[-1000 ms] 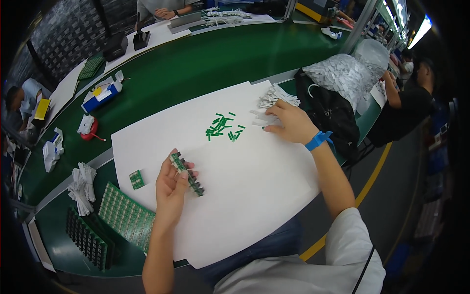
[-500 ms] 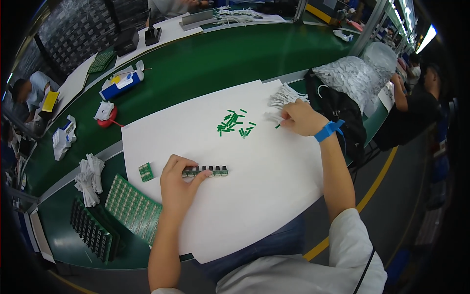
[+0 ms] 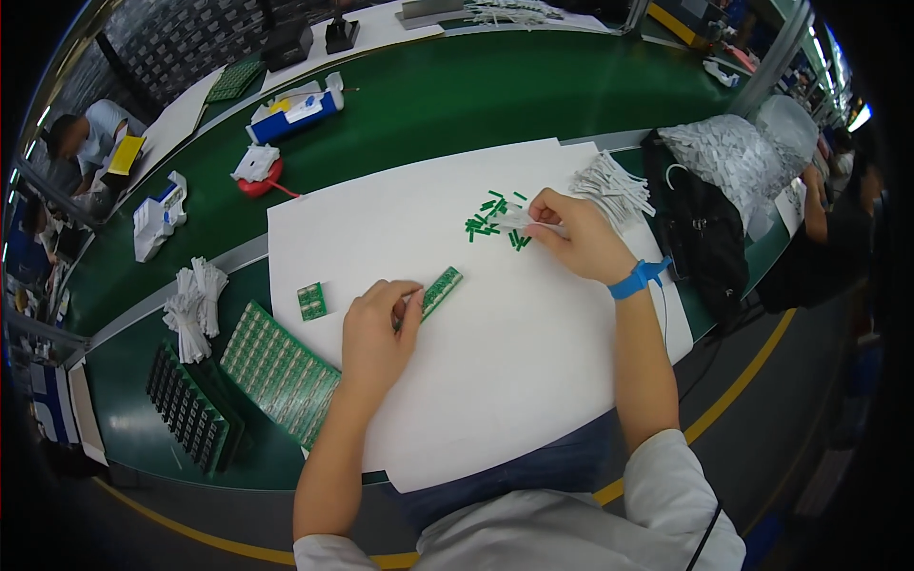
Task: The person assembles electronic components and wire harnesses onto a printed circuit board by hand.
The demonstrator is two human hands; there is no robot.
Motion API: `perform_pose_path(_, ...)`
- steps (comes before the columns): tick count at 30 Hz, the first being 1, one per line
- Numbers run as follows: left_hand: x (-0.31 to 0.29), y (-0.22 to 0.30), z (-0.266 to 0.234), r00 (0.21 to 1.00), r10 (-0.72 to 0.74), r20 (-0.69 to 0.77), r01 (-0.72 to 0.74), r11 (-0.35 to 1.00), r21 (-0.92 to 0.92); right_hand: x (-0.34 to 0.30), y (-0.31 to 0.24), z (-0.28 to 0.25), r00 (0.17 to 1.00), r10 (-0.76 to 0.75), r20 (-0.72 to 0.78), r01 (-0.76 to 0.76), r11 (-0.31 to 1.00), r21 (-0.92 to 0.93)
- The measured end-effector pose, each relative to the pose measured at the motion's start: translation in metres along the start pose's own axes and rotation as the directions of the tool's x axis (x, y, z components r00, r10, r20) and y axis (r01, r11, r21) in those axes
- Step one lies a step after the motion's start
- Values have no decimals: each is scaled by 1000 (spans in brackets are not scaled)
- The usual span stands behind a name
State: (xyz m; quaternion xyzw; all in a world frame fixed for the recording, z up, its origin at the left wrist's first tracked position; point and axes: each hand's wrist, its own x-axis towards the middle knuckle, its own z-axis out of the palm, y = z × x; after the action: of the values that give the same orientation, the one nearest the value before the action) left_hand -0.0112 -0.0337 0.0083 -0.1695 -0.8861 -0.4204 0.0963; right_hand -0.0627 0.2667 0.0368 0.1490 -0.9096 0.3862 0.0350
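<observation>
My left hand [image 3: 381, 324] grips a narrow green circuit board strip [image 3: 445, 290] by its near end. The strip slants up to the right over the white sheet, its flat green face showing. Closed in a pinch, my right hand [image 3: 576, 233] holds a blurred thin white cable [image 3: 519, 220] just right of a scatter of small green strips [image 3: 486, 217]. Behind that hand lies a bundle of white cables [image 3: 614, 186]. A small square green circuit board [image 3: 311, 301] rests on the sheet left of my left hand.
The white sheet [image 3: 495, 381] covers much of the green bench. At left are green board panels [image 3: 276, 366], panels with black parts [image 3: 186, 404] and white cable bundles [image 3: 195, 309]. A black bag [image 3: 700, 214] lies at right. A red-based holder [image 3: 259, 171] stands behind.
My right hand has come left from the cable bundle with a white cable. The board strip in my left hand has turned, hiding its black parts and slanting upward. The whole view has shifted.
</observation>
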Motion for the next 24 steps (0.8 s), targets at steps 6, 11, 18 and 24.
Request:
perform_pose_path(6, -5, 30, -18, 840, -421, 343, 491, 859, -147, -8, 12, -17, 994, -52, -97, 43, 995, -93)
perform_pose_path(11, -1, 21, -22, 937, 149, 315, -156, 988, -5, -13, 36, -41, 931, 8, -364, -102, 965, -240)
perform_pose_path(18, 2, 12, -15, 901, 310, 303, -354, 930, 100, -15, 48, -52, 907, 67, -417, -152, 973, -174)
perform_pose_path(24, -1, -1, -3, 958, 286, -5, -277, 931, 238, -15, 36, -51, 873, 143, -466, -242, 957, -160)
